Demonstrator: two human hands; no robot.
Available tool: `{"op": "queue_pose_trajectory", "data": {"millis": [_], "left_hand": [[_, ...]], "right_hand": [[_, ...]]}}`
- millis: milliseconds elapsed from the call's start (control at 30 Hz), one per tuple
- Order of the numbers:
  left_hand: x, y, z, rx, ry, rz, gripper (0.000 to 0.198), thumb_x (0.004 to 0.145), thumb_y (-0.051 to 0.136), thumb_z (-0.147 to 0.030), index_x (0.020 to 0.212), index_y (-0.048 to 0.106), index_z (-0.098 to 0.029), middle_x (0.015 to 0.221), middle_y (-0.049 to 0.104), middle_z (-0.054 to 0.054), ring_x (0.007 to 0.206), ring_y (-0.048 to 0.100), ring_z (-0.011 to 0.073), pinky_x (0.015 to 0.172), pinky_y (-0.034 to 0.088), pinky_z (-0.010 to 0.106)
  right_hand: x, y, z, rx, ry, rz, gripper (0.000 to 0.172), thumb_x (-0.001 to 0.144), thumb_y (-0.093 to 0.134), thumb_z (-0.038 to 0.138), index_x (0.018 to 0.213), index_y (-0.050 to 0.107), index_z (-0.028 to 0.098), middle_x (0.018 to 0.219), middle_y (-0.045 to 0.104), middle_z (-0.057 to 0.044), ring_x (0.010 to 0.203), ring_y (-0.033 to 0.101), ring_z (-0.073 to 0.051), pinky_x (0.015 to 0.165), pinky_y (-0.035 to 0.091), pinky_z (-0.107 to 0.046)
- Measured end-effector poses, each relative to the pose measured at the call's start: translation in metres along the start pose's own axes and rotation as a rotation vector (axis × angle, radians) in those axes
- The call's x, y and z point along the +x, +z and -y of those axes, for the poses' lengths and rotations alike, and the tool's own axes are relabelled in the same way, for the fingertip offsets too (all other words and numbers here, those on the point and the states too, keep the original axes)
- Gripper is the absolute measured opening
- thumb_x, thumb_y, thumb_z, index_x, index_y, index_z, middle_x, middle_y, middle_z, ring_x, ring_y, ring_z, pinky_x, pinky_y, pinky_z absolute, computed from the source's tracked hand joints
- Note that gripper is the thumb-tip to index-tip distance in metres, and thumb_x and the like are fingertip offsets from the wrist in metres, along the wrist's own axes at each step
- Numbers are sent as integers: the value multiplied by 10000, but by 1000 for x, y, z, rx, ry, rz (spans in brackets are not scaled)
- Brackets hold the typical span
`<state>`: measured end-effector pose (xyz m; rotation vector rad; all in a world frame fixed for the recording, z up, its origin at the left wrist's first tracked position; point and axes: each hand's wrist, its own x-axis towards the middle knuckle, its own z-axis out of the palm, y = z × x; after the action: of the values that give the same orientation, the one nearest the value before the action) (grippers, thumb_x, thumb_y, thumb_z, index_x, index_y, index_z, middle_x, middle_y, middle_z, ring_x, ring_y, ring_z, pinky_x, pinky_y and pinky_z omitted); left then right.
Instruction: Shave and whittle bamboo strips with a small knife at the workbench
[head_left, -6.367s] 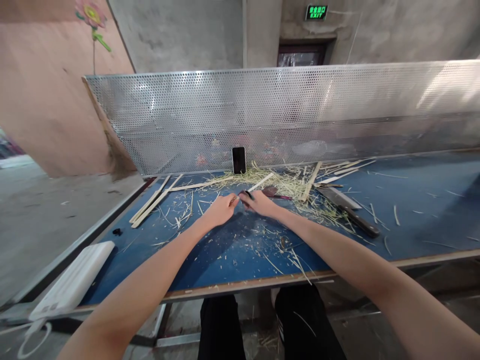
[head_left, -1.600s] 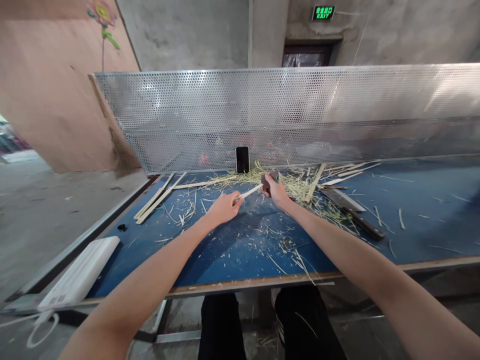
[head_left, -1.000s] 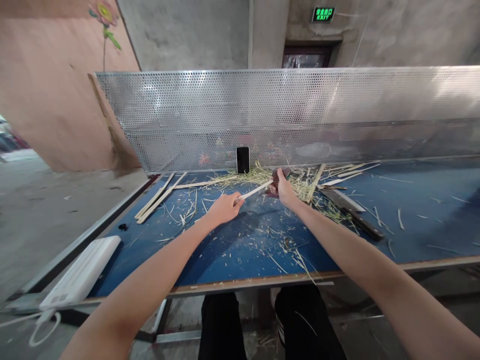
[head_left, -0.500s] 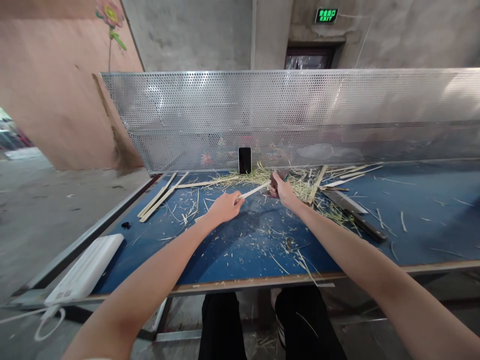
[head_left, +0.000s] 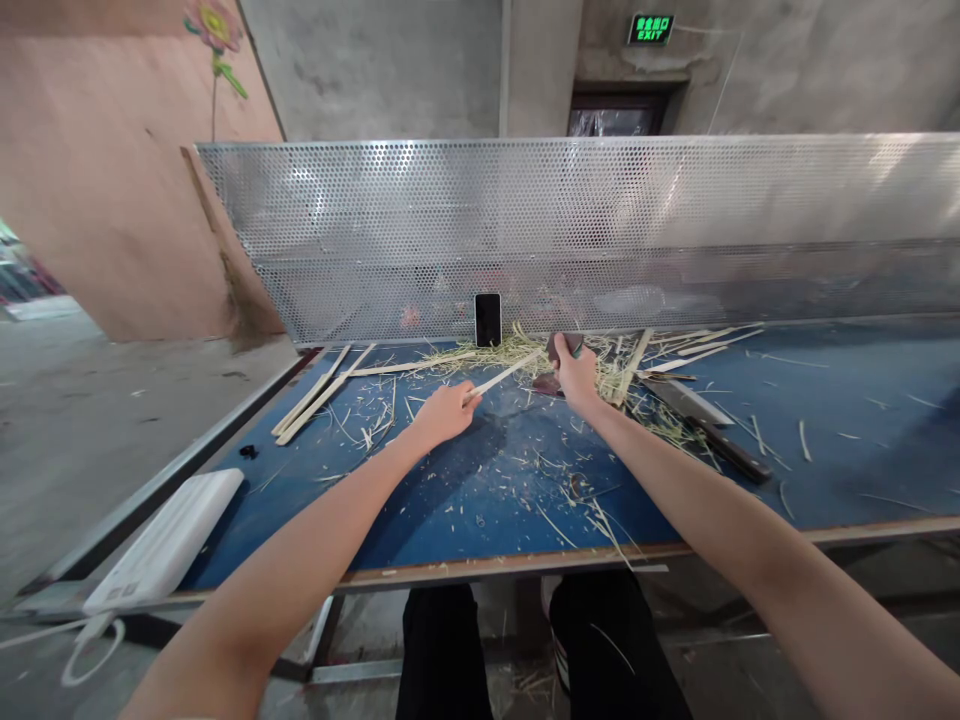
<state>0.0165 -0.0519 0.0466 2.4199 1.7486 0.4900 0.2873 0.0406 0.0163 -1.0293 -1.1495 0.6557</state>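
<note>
My left hand [head_left: 442, 412] is closed on the near end of a thin pale bamboo strip [head_left: 504, 372] that slants up to the right over the blue table [head_left: 465, 500]. My right hand [head_left: 577, 375] is closed on a small dark reddish piece [head_left: 561, 347], held at the strip's far end; what the piece is I cannot make out. Both hands are over the table's middle, just in front of a heap of bamboo shavings [head_left: 600, 370].
A cleaver [head_left: 701, 420] with a dark handle lies right of my right hand. A phone [head_left: 487, 319] leans on the perforated metal screen [head_left: 570, 230]. Long bamboo strips [head_left: 319, 392] lie at the left, more at the back right [head_left: 697, 345]. A white power bank [head_left: 161, 552] sits at the near left edge.
My right hand has slid the dark piece along the strip away from me, from beside my left hand to the strip's far end. My left hand has stayed closed on the strip.
</note>
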Motion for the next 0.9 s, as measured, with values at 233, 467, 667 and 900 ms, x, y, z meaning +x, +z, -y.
{"op": "queue_pose_trajectory", "data": {"millis": [233,467,667,900], "left_hand": [[2,3,3,10,-28,-31,181,1030,551,-338,1039,682,-214,868,744,105,769,698,247,648,412,304],[1,3,-1,63,-12,-26,224,1045,529,-380,1104,639,-194,872,743,128,828,726,286,672,437,324],[-5,1,-10,112,46,28,259,1073,432,-352,1178,623,-211,952,750,153,899,738,317,735,475,348],[-4,-3,-10,124,51,23,271,1070,421,-353,1168,638,-224,933,760,137,871,742,308,724,470,343]], "right_hand": [[-24,17,14,-7,-3,263,544,880,672,731,725,593,216,520,555,0,420,460,-116,388,346,-240],[-56,26,26,-197,-79,682,544,985,642,572,587,630,200,442,575,-12,350,451,-96,429,383,-234],[-68,31,36,-138,-64,759,542,980,703,491,523,587,225,415,551,-7,355,452,-101,451,424,-244],[-65,33,34,-204,-35,687,634,1020,577,617,520,600,227,416,568,-40,352,495,-130,430,432,-270]]}}
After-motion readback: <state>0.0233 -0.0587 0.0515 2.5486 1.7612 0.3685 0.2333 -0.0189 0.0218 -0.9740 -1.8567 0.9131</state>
